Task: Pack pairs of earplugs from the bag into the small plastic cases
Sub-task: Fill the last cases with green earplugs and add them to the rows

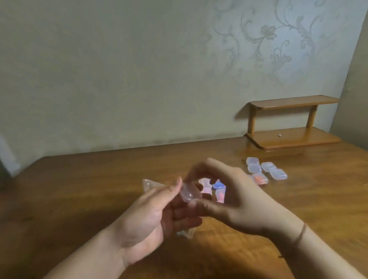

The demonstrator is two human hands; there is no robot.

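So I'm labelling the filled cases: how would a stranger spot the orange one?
Find the wooden shelf at the table's far right; a cluster of small clear cases lies before it. Nearest the right hand, the orange-filled case alone shows orange.

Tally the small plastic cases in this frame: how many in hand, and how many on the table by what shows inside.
Case held in the hands: 1
Clear-looking cases on the table: 4
Case on the table with orange inside: 1
Total: 6, not counting blurred ones behind the right hand.
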